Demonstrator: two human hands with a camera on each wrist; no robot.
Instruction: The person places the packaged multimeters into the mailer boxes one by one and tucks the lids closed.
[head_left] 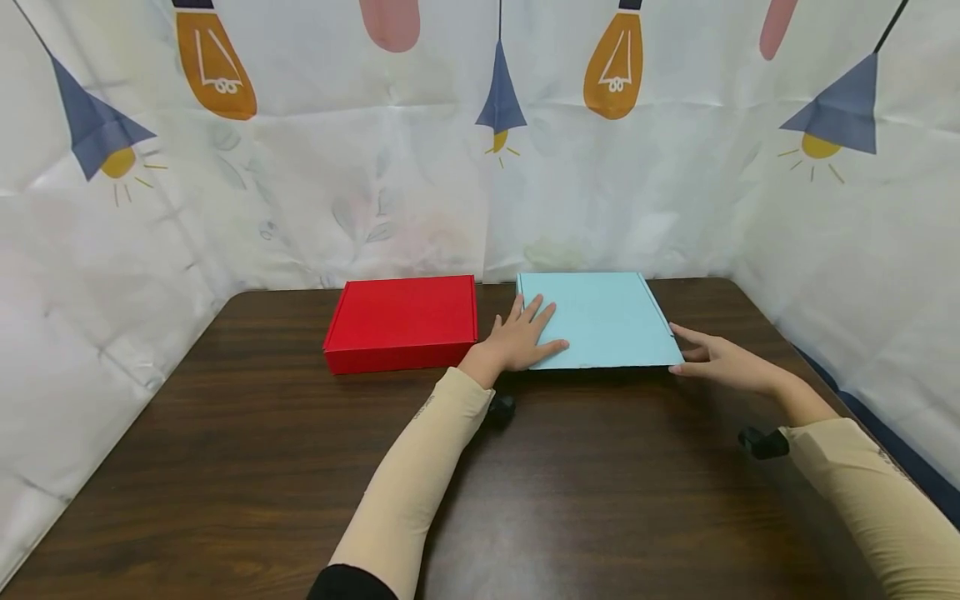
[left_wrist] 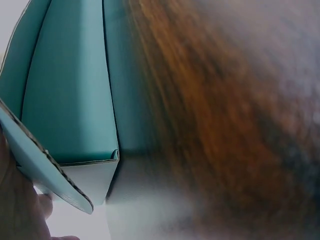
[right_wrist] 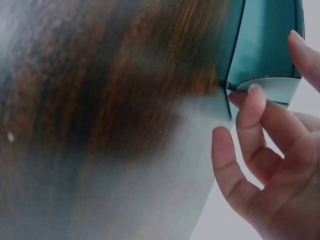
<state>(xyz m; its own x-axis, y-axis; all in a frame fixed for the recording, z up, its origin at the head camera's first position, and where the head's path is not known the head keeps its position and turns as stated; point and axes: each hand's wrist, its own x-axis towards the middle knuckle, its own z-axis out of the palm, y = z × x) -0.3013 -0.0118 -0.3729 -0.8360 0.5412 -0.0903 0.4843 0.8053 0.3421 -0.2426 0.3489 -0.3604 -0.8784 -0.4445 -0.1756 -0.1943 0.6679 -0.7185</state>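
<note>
A light blue cardboard box (head_left: 600, 317) lies near the back of the table, its lid panel facing up. My left hand (head_left: 521, 337) rests with spread fingers on the lid's left front part. In the left wrist view, a corrugated flap (left_wrist: 45, 160) juts out at the box corner beside that hand. At the right front corner is my right hand (head_left: 712, 358), thumb and fingers apart. Its fingertips (right_wrist: 255, 92) touch a small side flap (right_wrist: 272, 85) in the right wrist view. The box's front side (left_wrist: 70, 90) shows as a teal panel between folded edges.
A closed red box (head_left: 405, 321) stands left of the blue one, close to my left hand. Both are on a dark wood-grain table (head_left: 225, 467). Behind and at the sides hangs a white patterned curtain (head_left: 420, 192), near the table's edges.
</note>
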